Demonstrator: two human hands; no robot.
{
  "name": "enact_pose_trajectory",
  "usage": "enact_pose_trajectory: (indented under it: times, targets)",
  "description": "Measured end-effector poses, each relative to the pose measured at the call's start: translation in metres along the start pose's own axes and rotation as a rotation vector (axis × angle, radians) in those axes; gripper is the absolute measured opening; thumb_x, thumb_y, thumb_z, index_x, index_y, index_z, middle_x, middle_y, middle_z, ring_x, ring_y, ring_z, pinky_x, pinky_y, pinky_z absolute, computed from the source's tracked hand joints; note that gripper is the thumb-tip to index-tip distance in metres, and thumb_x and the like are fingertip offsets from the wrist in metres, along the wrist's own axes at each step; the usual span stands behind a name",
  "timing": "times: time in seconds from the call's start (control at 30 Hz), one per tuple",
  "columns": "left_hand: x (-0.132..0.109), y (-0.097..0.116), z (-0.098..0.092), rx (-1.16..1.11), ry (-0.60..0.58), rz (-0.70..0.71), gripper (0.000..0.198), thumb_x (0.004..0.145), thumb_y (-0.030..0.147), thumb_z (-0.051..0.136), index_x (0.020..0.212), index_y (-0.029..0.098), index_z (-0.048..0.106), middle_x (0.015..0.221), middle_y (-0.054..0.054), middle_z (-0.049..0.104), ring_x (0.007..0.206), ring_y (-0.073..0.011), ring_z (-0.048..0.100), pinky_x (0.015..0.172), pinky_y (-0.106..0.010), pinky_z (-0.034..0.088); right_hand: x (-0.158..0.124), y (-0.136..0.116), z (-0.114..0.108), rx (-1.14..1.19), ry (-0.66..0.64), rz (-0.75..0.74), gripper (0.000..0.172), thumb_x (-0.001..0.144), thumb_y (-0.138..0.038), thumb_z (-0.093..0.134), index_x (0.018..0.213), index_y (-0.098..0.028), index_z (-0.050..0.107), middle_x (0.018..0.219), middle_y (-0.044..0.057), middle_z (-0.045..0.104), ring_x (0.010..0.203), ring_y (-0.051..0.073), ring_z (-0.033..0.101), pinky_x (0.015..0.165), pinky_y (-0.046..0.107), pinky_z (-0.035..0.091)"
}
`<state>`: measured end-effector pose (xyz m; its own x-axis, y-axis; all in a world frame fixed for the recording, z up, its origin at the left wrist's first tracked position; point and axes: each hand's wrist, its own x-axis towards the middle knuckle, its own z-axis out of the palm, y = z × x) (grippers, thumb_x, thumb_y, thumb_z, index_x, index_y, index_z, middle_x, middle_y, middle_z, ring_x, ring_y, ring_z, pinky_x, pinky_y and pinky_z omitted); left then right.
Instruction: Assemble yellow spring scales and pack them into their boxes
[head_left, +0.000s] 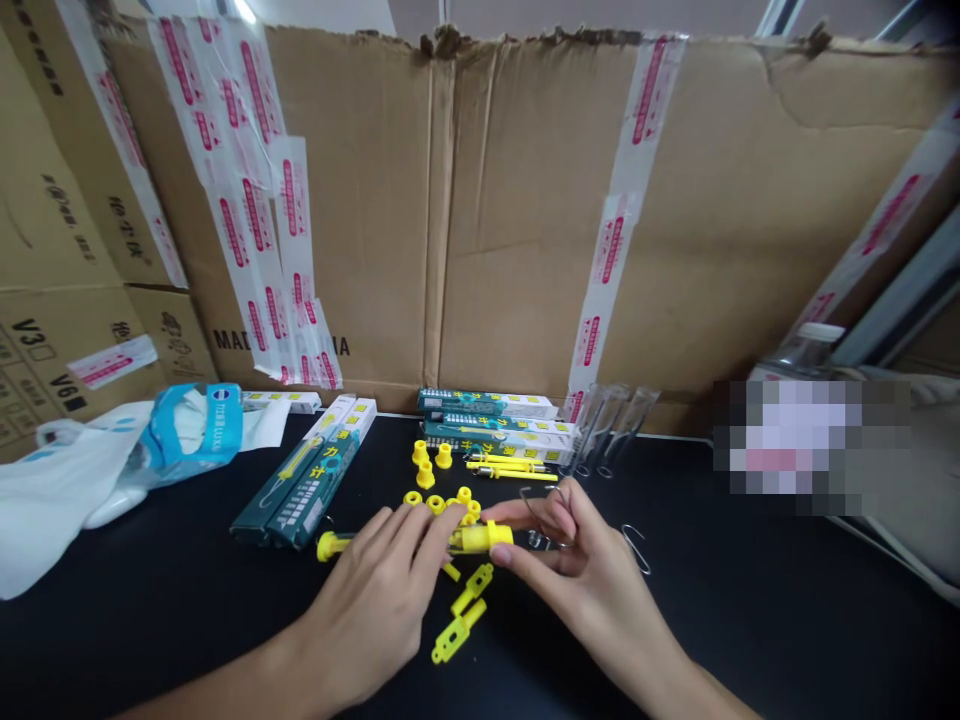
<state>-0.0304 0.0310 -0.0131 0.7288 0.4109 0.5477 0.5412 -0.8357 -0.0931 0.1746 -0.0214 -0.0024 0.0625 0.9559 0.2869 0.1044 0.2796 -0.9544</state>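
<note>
Our left hand (384, 580) clamps fingers around the tube (471, 540), presumably steadying it; our right hand (581, 568) pinches its right-end cap (500, 536).

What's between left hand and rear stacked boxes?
Head view: a cluster of small yellow parts nearest the left hand, then three yellow collars nearer the stacked boxes. Yellow rods lie farther right, just in front of the boxes.

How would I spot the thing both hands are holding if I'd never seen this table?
Find the tall cardboard wall, then the black table in front of it. Near the middle, a yellow-ended tube lies sideways between the left hand and right hand. Unlike the loose yellow parts nearby, it is gripped by both hands.
</note>
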Motion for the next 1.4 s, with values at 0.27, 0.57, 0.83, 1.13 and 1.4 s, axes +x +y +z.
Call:
enact_pose_trajectory:
  times: [0.27, 0.57, 0.83, 1.13, 1.4]
  targets:
    - [0.012, 0.004, 0.002, 0.124, 0.066, 0.073, 0.026, 0.106, 0.026, 0.036, 0.118, 0.012, 0.054, 0.085, -0.008, 0.066, 0.072, -0.0267, 0.065, 0.062, -0.039, 0.048, 0.001, -0.002, -0.001, 0.142, 0.056, 0.022, 0.051, 0.081, -0.034, 0.08, 0.074, -0.028, 0.03, 0.092, 0.005, 0.076, 0.082, 0.021, 0.074, 0.067, 0.033, 0.063]
    - [0.011, 0.005, 0.0, 0.072, 0.027, 0.048, 0.025, 0.107, 0.027, 0.031, 0.115, 0.015, 0.052, 0.084, -0.005, 0.068, 0.067, -0.0239, 0.068, 0.056, -0.036, 0.049, -0.002, 0.009, -0.014, 0.238, 0.086, 0.004, 0.053, 0.074, -0.03, 0.086, 0.073, -0.027, 0.033, 0.088, 0.004, 0.077, 0.09, 0.022, 0.073, 0.068, 0.031, 0.063]
    - [0.011, 0.007, -0.002, 0.03, 0.047, 0.074, 0.026, 0.108, 0.03, 0.03, 0.113, 0.016, 0.052, 0.078, -0.003, 0.068, 0.059, -0.0219, 0.068, 0.049, -0.034, 0.05, -0.002, 0.01, -0.021, 0.306, 0.137, 0.114, 0.059, 0.074, -0.033, 0.087, 0.076, -0.027, 0.028, 0.077, 0.001, 0.077, 0.056, 0.016, 0.07, 0.058, 0.029, 0.06]
    - [0.009, 0.004, -0.004, 0.052, 0.02, 0.061, 0.035, 0.108, 0.028, 0.028, 0.132, 0.015, 0.05, 0.079, -0.003, 0.069, 0.062, -0.0199, 0.07, 0.051, -0.031, 0.053, -0.002, 0.018, -0.014, 0.281, 0.109, -0.01, 0.048, 0.08, -0.031, 0.081, 0.077, -0.027, 0.033, 0.096, 0.003, 0.074, 0.078, 0.018, 0.07, 0.058, 0.028, 0.062]
    - [0.007, 0.005, 0.0, 0.029, 0.065, 0.084, 0.035, 0.107, 0.031, 0.033, 0.131, 0.015, 0.052, 0.078, -0.002, 0.068, 0.058, -0.0186, 0.069, 0.049, -0.03, 0.053, -0.015, 0.012, -0.002, 0.148, 0.083, 0.035, 0.047, 0.079, -0.035, 0.081, 0.076, -0.027, 0.035, 0.092, 0.001, 0.071, 0.078, 0.016, 0.07, 0.071, 0.027, 0.061]
